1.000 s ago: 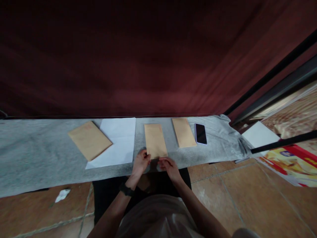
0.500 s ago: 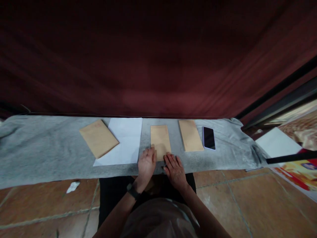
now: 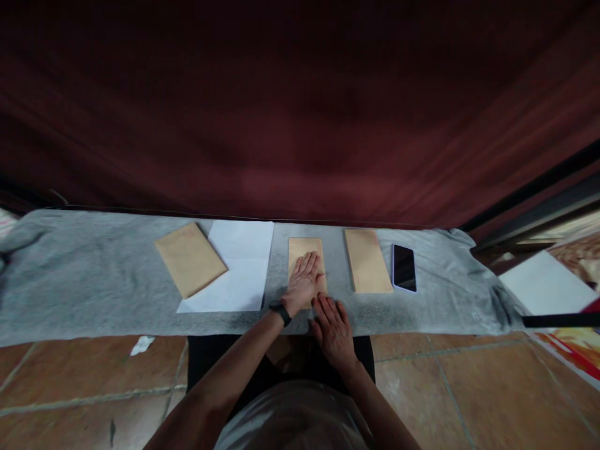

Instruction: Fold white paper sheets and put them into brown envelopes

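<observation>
A brown paper envelope (image 3: 304,246) lies upright in front of me on the grey cloth. Across its middle rests my left hand (image 3: 304,280), flat with fingers stretched out and a dark band on the wrist. My right hand (image 3: 334,328) lies palm down at the envelope's lower right corner, its fingers extended and holding nothing. To the right is a stack of brown envelopes (image 3: 369,261). On the left another stack of brown envelopes (image 3: 191,259) sits at a slant, partly over white paper sheets (image 3: 241,265).
A phone (image 3: 404,267) with a dark screen lies right of the right stack. The grey cloth (image 3: 107,275) covers a narrow table against a dark red curtain (image 3: 290,125). A crumpled white scrap (image 3: 142,345) is on the tiled floor. At far right stands a white panel (image 3: 548,284).
My left hand has moved up and right, from the envelope's lower left edge onto its middle. My right hand stays near the lower right corner. The view has shifted slightly.
</observation>
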Available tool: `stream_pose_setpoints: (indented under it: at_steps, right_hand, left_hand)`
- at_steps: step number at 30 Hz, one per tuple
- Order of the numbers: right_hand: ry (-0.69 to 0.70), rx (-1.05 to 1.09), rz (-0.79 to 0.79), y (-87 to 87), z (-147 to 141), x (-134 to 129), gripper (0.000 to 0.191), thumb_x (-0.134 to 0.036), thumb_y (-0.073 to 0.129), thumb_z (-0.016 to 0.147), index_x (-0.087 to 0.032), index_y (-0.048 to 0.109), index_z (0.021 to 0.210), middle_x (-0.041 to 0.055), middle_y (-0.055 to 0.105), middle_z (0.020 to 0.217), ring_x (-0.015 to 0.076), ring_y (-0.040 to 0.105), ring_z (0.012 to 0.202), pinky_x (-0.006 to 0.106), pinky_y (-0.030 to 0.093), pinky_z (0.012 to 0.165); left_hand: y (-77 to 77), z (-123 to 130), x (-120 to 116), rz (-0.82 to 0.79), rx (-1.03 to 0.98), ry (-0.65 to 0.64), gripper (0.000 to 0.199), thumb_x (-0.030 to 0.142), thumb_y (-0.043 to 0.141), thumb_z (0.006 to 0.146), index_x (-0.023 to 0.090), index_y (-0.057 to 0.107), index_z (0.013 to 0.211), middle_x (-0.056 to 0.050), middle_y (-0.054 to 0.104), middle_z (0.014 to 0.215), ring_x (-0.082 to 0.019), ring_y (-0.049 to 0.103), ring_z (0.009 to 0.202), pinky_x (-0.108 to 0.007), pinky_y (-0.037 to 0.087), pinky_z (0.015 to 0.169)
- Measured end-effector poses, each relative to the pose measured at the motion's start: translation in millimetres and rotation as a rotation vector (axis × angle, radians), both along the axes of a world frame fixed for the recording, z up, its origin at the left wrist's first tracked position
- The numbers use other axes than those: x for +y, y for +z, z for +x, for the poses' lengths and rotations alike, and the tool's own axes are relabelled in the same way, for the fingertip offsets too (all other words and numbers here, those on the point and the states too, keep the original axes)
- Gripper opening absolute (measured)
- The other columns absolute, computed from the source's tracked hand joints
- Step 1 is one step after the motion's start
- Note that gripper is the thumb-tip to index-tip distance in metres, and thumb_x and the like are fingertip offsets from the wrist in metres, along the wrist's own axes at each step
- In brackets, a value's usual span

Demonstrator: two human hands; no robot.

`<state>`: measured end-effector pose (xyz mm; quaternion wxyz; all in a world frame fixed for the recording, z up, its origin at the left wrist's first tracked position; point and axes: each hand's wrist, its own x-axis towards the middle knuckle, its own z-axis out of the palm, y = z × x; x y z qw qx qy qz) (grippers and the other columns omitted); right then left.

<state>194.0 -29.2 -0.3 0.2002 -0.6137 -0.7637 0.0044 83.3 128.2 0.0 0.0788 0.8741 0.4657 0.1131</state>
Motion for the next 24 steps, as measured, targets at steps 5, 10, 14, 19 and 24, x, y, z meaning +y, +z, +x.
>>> stream_pose_setpoints:
  at_steps: [5, 10, 14, 19, 24]
  right_hand:
    - [0.000, 0.003, 0.001, 2.0, 0, 1, 0.050, -0.036, 0.044, 0.106, -0.022, 0.043, 0.153, 0.0070, 0.052, 0.152, 0.0237, 0.047, 0.141, 0.046, 0.026, 0.123]
    - [-0.010, -0.019, -0.013, 2.1, 0, 1, 0.051, -0.036, 0.045, 0.105, -0.025, 0.041, 0.155, 0.0064, 0.049, 0.155, 0.0243, 0.046, 0.142, 0.047, 0.028, 0.122]
    - [-0.012, -0.033, -0.032, 2.2, 0, 1, 0.050, -0.034, 0.046, 0.105, -0.027, 0.042, 0.154, 0.0065, 0.046, 0.157, 0.0245, 0.045, 0.143, 0.047, 0.028, 0.122]
    - [-0.011, -0.033, -0.047, 1.7, 1, 1, 0.049, -0.034, 0.047, 0.105, -0.027, 0.044, 0.153, 0.0068, 0.047, 0.157, 0.0245, 0.044, 0.143, 0.047, 0.028, 0.121]
    - [0.004, -0.028, -0.055, -1.4, 2, 0, 0.047, -0.034, 0.047, 0.105, -0.026, 0.047, 0.151, 0.0073, 0.051, 0.154, 0.0257, 0.044, 0.143, 0.049, 0.028, 0.121]
  left_hand:
    - [3.4, 4, 23, -0.004, 0.034, -0.008, 0.059, 0.038, 0.031, 0.104, 0.014, 0.034, 0.157, -0.008, 0.032, 0.165, -0.027, 0.021, 0.155, -0.053, 0.014, 0.127]
    - [12.0, 7, 42, -0.023, 0.065, -0.026, 0.057, 0.038, 0.031, 0.103, 0.018, 0.037, 0.156, -0.007, 0.033, 0.165, -0.028, 0.023, 0.154, -0.056, 0.015, 0.126]
    - [14.6, 5, 43, -0.008, 0.072, -0.071, 0.054, 0.034, 0.031, 0.103, 0.020, 0.040, 0.155, -0.006, 0.032, 0.165, -0.029, 0.024, 0.154, -0.057, 0.014, 0.126]
    - [8.6, -6, 19, 0.003, 0.052, -0.199, 0.052, 0.034, 0.031, 0.104, 0.024, 0.039, 0.155, -0.003, 0.033, 0.165, -0.026, 0.023, 0.154, -0.054, 0.013, 0.127]
    - [9.5, -23, -11, 0.017, 0.022, -0.270, 0.051, 0.030, 0.032, 0.105, 0.022, 0.039, 0.154, -0.004, 0.034, 0.165, -0.023, 0.020, 0.156, -0.051, 0.013, 0.127]
